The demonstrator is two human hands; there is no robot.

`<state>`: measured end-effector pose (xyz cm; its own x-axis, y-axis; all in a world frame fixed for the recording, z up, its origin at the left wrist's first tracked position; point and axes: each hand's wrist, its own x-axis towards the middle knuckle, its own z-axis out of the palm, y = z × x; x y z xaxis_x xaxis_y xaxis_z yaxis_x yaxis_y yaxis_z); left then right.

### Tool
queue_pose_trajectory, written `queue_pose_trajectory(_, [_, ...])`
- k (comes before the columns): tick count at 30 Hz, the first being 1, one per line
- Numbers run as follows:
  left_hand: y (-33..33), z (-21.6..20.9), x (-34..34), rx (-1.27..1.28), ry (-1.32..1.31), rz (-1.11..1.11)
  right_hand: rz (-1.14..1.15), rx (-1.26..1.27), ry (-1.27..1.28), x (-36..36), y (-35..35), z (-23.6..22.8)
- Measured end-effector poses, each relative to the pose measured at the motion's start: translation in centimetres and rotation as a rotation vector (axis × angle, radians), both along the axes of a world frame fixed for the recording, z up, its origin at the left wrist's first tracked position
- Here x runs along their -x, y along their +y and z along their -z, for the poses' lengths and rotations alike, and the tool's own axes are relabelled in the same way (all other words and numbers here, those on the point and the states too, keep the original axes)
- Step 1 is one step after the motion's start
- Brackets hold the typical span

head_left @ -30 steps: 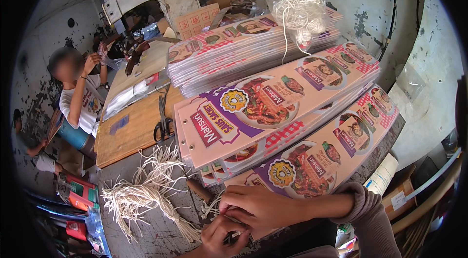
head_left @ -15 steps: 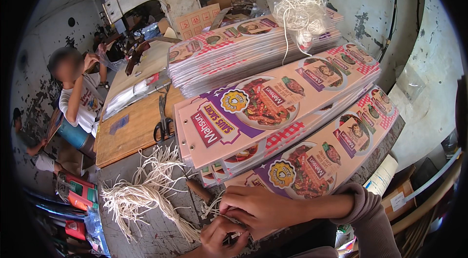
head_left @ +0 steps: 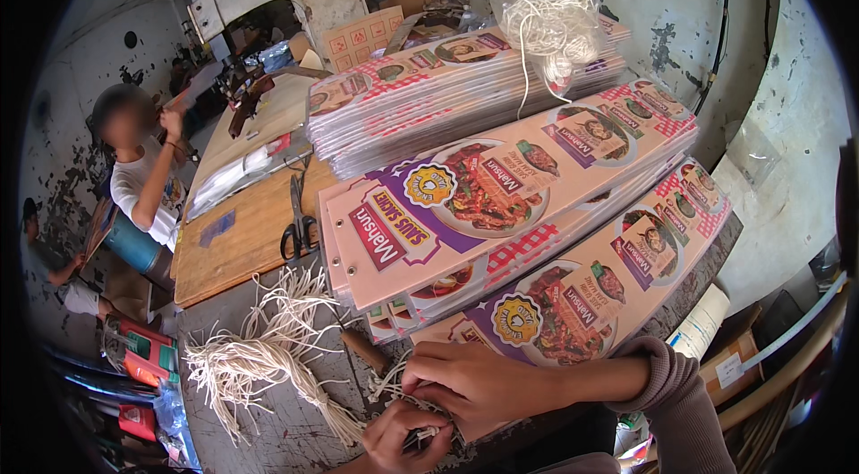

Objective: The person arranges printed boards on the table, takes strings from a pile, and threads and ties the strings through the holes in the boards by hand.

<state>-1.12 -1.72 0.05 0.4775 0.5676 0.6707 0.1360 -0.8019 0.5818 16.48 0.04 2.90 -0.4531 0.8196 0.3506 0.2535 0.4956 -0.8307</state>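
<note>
At the lower edge, my left hand (head_left: 394,435) is closed, pinching a white cord (head_left: 429,432) between thumb and fingers. My right hand (head_left: 483,384) bends over it from the right, its fingers closed on the cord at the near corner of a long printed panel (head_left: 586,304). Its palm hides that corner. Left of my hands a loose bundle of cut white cords (head_left: 277,358) lies on the dark table. A tool with a round wooden handle (head_left: 364,349) rests between the bundle and the panels.
Beyond lies a stack of similar panels (head_left: 465,196), the top one with metal eyelets. Another stack (head_left: 385,129) behind carries a plastic bag of white cord (head_left: 550,26). Black-handled scissors (head_left: 298,223) lie on a wooden board (head_left: 242,250). A person (head_left: 148,174) works at the far left.
My left fingers have shifted slightly, showing more of the cord between them. My right hand stays nearly still. The person at the far left has moved their arms.
</note>
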Motion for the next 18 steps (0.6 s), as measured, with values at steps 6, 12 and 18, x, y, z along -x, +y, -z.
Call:
queue_pose_trajectory(6, [0.19,-0.22,0.01,0.028,0.013,0.031,0.008,-0.022,0.012,-0.01,0.08,0.12])
queue_pose_trajectory(12, [0.17,-0.31,0.02,0.037,0.006,0.041,0.011,-0.024,0.009,0.02,0.03,0.12])
queue_pose_trajectory(18, [0.08,-0.32,0.10,0.034,0.006,0.031,0.009,-0.020,0.019,-0.01,0.02,0.06])
